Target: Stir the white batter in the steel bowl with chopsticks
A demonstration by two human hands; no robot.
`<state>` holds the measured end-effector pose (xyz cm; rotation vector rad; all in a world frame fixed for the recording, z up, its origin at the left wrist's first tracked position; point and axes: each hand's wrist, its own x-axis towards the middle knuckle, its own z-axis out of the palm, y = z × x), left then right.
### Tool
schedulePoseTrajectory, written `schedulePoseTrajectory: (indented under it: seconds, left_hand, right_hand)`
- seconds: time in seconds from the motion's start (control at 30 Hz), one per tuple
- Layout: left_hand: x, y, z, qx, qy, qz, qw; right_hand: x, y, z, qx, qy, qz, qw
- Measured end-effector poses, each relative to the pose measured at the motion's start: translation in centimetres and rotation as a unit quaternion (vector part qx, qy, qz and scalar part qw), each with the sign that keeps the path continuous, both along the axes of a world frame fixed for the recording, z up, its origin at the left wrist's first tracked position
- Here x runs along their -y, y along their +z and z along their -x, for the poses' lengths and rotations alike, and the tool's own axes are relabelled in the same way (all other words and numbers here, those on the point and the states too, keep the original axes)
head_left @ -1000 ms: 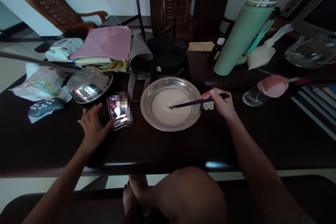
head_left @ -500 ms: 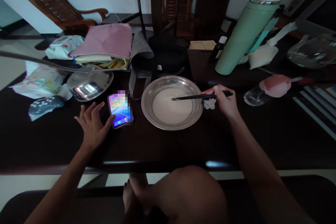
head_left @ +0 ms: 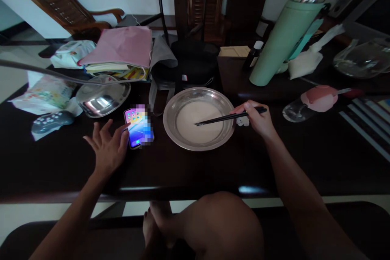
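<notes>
My right hand [head_left: 257, 119] is closed around a pair of black chopsticks [head_left: 224, 117], whose tips dip into a pale, milky mixture [head_left: 199, 115]. That mixture fills the bottom of a wide steel bowl [head_left: 171, 130] on the dark table. To the left of the bowl lies a phone [head_left: 136, 128] with its screen lit, partly blurred out. My left hand [head_left: 108, 144] is at the phone's left edge, fingers spread, the thumb and index finger close to it. Whether they touch the phone I cannot tell. A crumpled white tissue [head_left: 243, 122] sits between the bowl and my right hand.
Behind the phone stand a shiny steel basin [head_left: 102, 99], a game controller [head_left: 52, 122] and a tissue pack [head_left: 45, 93]. A pink folder [head_left: 122, 46] tops a pile of books. Rightward are a tall green thermos [head_left: 283, 40], a pink-sleeved glass [head_left: 317, 101] and a glass pot [head_left: 362, 59].
The chopstick tips have moved left and toward me through the mixture, with my right hand shifting slightly left. My left thumb has drawn back from the phone screen to its edge.
</notes>
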<state>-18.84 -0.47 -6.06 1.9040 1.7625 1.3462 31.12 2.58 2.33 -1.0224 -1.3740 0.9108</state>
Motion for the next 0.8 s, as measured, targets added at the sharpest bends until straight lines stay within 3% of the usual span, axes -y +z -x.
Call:
schedulePoseTrajectory:
  seconds: [0.17,0.3,0.5,0.67,0.8]
  left_hand:
    - [0.3,0.4,0.0,0.003,-0.001,0.007,1.0]
    - [0.6,1.0,-0.1,-0.037,0.013,0.041,0.998]
    - [0.5,0.4,-0.1,-0.011,-0.014,-0.004,1.0]
    - [0.5,0.3,-0.3,-0.01,-0.022,-0.008,1.0]
    - [0.8,1.1,-0.5,-0.039,-0.002,0.01,0.999]
  right_hand:
    - [0.0,0.0,-0.1,-0.018,-0.031,-0.001,0.999]
    - [0.0,-0.1,0.1,-0.006,0.005,-0.004,1.0]
    - [-0.2,-0.3,-0.1,-0.023,-0.047,-0.001,0.999]
    - [-0.1,-0.1,0.2,0.02,0.007,-0.009,1.0]
    - [-0.2,-0.2,0.0,-0.011,-0.047,-0.023,0.999]
